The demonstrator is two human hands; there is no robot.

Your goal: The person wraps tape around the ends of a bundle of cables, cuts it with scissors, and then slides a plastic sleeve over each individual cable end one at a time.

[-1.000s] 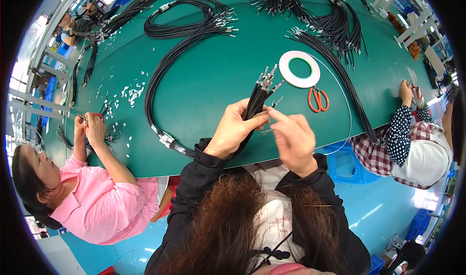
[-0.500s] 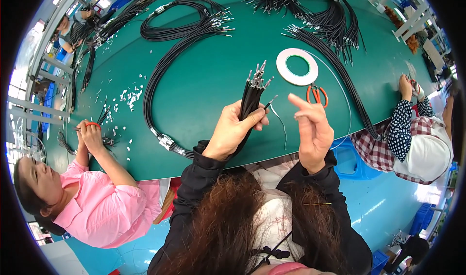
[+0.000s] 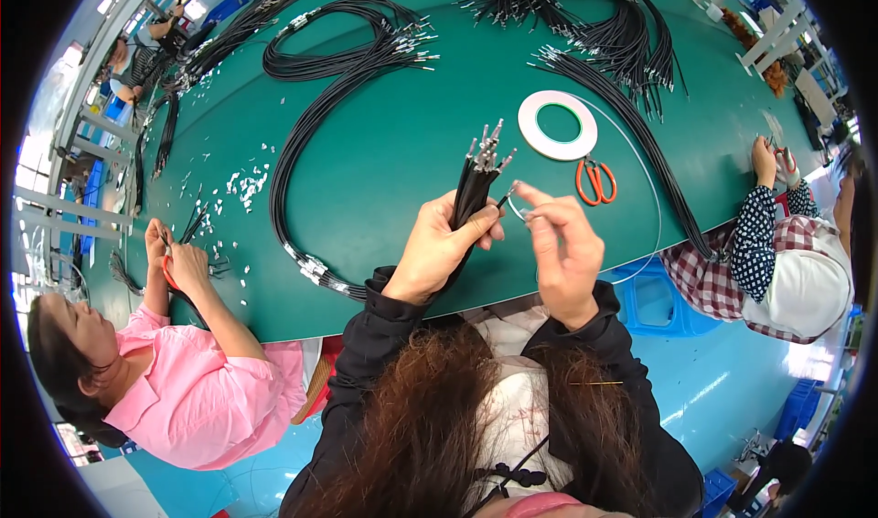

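Note:
My left hand (image 3: 439, 244) is closed around an upright bundle of black cables (image 3: 471, 196) with bare metal tips at the top. One single cable (image 3: 503, 200) leans out to the right of the bundle, past my left thumb. At its tip is the index finger of my right hand (image 3: 569, 248), with the thumb held apart and the other fingers partly bent. A thin pale strip (image 3: 519, 213) curves between that cable and my right fingers; its lower part is hidden behind the hand.
Beyond my hands lie a white tape roll (image 3: 558, 125) and orange-handled scissors (image 3: 595, 181). More black cable bundles (image 3: 311, 125) spread over the green table (image 3: 402, 161), with white scraps (image 3: 245, 185) on the left. Co-workers sit at left, in a pink shirt (image 3: 201, 399), and right, in a checked garment (image 3: 704, 276).
My right hand has moved left, bringing its index finger to the single cable's tip. My left hand stays put around the bundle. The left co-worker's hands have shifted with their red-handled tool.

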